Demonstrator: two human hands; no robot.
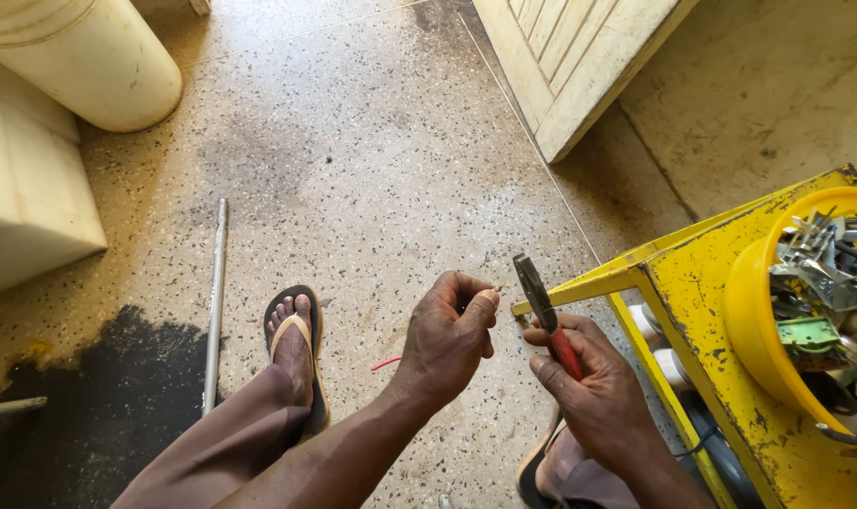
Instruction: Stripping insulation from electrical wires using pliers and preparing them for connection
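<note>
The right hand (593,377) is wrapped around the red handles of a pair of pliers (541,306), fingers clamped tight, the dark metal jaws pointing up and slightly left. Just beside it, the left hand (447,335) is curled with thumb and forefinger pinched together on something thin — too small to identify. Both hands hover above the speckled terrazzo floor (353,160), near a yellow metal cart (720,330) carrying a yellow bowl (758,311) of metal scraps. A short red wire piece (386,363) lies on the floor below the left hand, close to a sandalled foot (294,344) — beside 1 grey metal rod (215,302).
</note>
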